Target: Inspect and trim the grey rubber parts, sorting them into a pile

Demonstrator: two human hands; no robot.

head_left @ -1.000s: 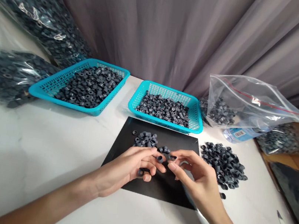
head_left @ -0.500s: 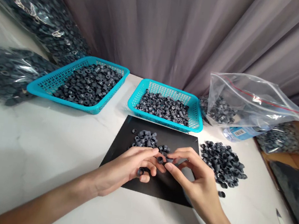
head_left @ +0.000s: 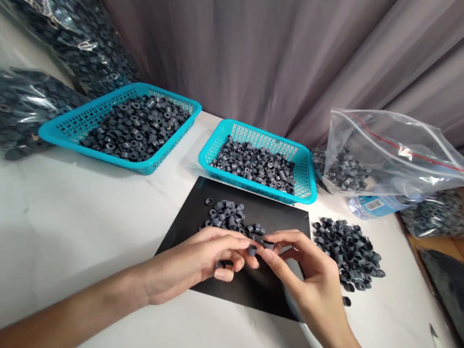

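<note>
My left hand (head_left: 202, 259) and my right hand (head_left: 308, 273) meet over a black mat (head_left: 190, 220) on the white table. Between the fingertips of both hands sits a small dark grey rubber ring (head_left: 252, 250). The left hand also keeps another ring (head_left: 221, 264) tucked under its curled fingers. The right fingers pinch toward the shared ring. Just beyond the hands a small heap of the same rings (head_left: 226, 215) lies on the mat.
Two turquoise baskets (head_left: 68, 129) (head_left: 306, 188) full of rings stand behind the mat. A loose pile of rings (head_left: 348, 252) lies right of the mat. Clear bags of rings (head_left: 15, 107) (head_left: 391, 157) flank the table. A grey curtain hangs behind.
Both hands have drawn slightly closer together, fingertips now touching around the ring. The view has shifted a little; nothing else moved.
</note>
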